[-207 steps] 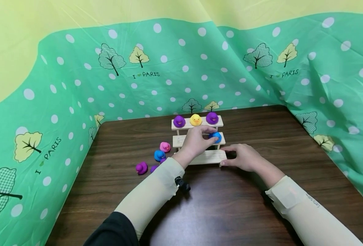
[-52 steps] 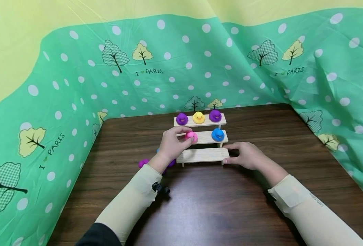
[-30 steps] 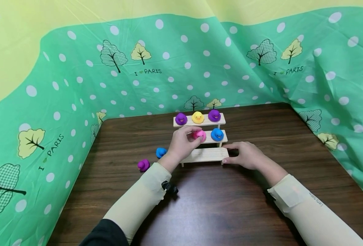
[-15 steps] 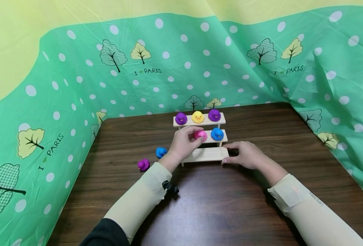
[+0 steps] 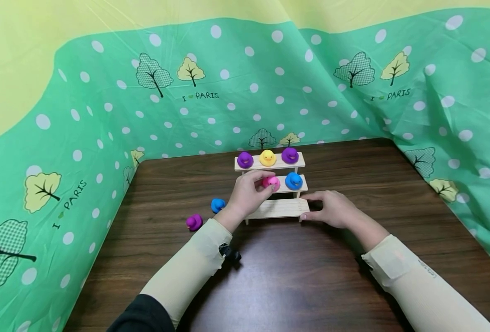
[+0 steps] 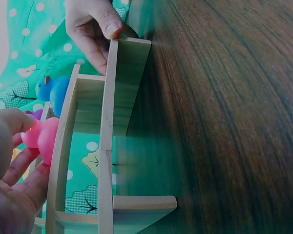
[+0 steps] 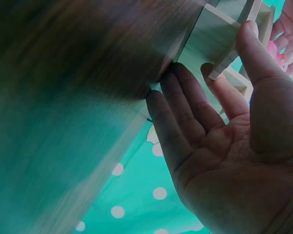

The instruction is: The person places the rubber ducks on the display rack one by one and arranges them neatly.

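Near the middle of the head view, the left hand (image 5: 245, 196) pinches a pink duck (image 5: 271, 183) between thumb and curled fingers, holding it at the middle step of a small wooden stand (image 5: 276, 210) with three tiers. In the left wrist view the same pink duck (image 6: 41, 139) sits at the left edge of the frame, gripped by fingertips (image 6: 19, 168) just beside the stand's wooden edge (image 6: 107, 146); whether it rests on the step cannot be told.

The right hand (image 5: 332, 210), right of centre, holds the right end of the lowest tier, its grip a light one with thumb on top and fingers along the end, which the right wrist view shows as a mostly open palm (image 7: 224, 141) with fingers touching the wood (image 7: 210, 41).

A blue duck (image 5: 293, 180) stands on the middle step just right of the pink one. On the top step stand a purple duck (image 5: 245, 159), a yellow duck (image 5: 267, 157) and another purple duck (image 5: 289, 155). Left of the stand, on the dark wooden table (image 5: 311, 276), lie a second blue duck (image 5: 218, 204) and a magenta duck (image 5: 194, 222). A green dotted cloth (image 5: 83, 115) with trees fills the upper frame.
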Demonstrator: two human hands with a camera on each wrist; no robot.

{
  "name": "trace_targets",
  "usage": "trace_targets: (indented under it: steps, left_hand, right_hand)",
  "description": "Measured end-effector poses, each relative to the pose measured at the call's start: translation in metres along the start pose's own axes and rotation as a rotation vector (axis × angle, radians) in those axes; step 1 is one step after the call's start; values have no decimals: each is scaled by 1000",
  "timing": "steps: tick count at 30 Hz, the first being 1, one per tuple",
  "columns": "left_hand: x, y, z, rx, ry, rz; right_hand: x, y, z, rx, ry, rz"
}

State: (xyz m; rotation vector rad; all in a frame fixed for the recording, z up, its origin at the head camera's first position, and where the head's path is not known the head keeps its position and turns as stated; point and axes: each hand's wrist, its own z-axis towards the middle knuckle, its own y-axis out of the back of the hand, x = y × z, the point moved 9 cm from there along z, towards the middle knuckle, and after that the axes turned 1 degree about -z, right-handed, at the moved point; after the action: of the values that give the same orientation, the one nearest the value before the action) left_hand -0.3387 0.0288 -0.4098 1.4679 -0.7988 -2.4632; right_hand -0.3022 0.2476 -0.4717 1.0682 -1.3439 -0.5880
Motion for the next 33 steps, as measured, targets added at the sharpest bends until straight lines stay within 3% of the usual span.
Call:
trace_targets:
  steps: [10,19,28,33]
  left_hand:
    - [0,12,-3,-23,-50,-60]
    - [12,51,-22,-73,-65,-34]
    - [43,109,-55,-138,60,-62]
    - [63,132,-73,-124,121,-25]
  right_hand:
    - [-3,-2,0,22,-29,-8]
    - [-2,-2,0,11,-24,-4]
    - [0,-1,2,12,-30,-4]
    - [0,-1,2,9,-19,1]
